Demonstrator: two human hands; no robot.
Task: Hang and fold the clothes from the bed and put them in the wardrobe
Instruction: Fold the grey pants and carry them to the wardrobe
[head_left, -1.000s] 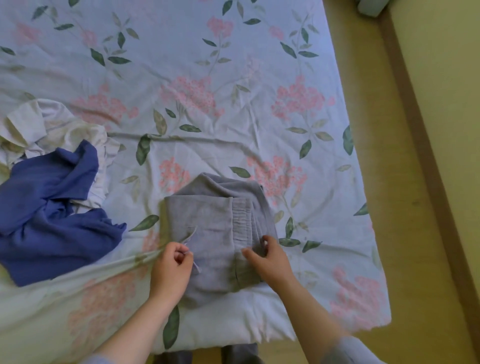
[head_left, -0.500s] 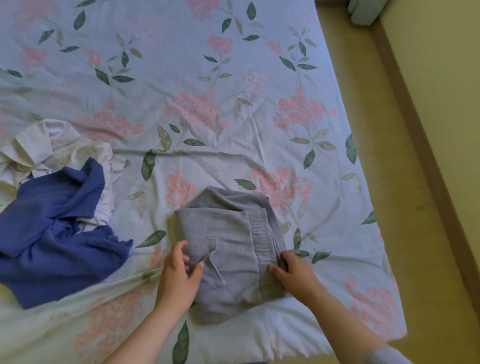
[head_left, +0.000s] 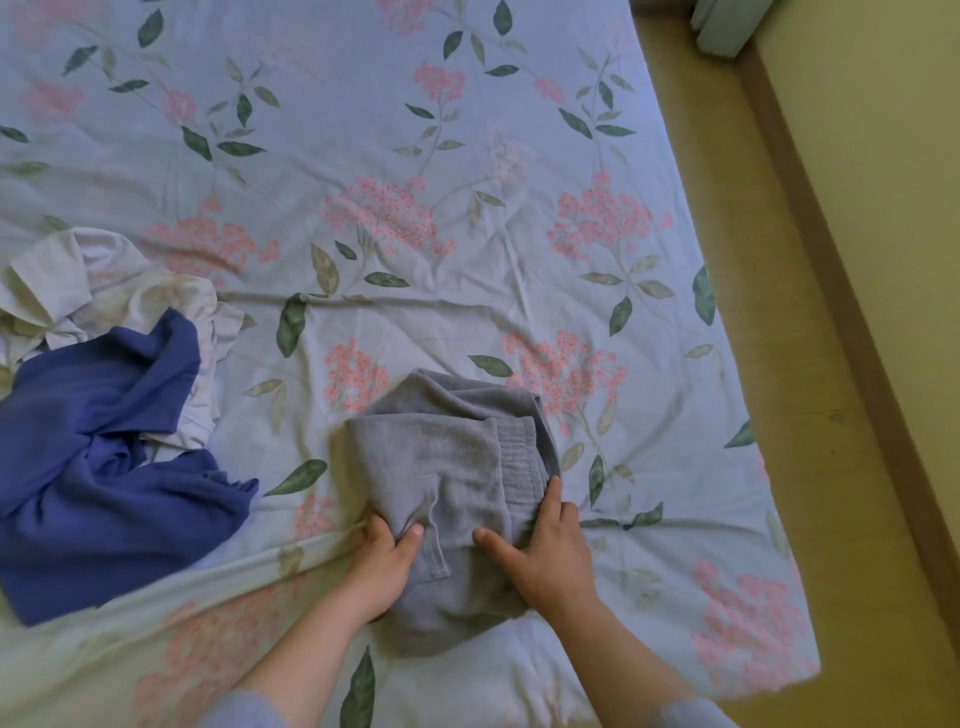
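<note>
On the bed (head_left: 467, 208), toward six o'clock, the grey garment (head_left: 452, 462) lies folded into a compact bundle; that piece looks finished apart from being put away; at nine o'clock a blue garment (head_left: 104, 467) and a white garment (head_left: 93, 280) sit crumpled, touching each other, unfolded, so most of the job seems left; the left hand (head_left: 382, 556) grips the bundle's left edge, thumb on top, fingers tucked under; the right hand (head_left: 545, 540) clasps its right edge, thumb across the cloth; neither hand is open.
</note>
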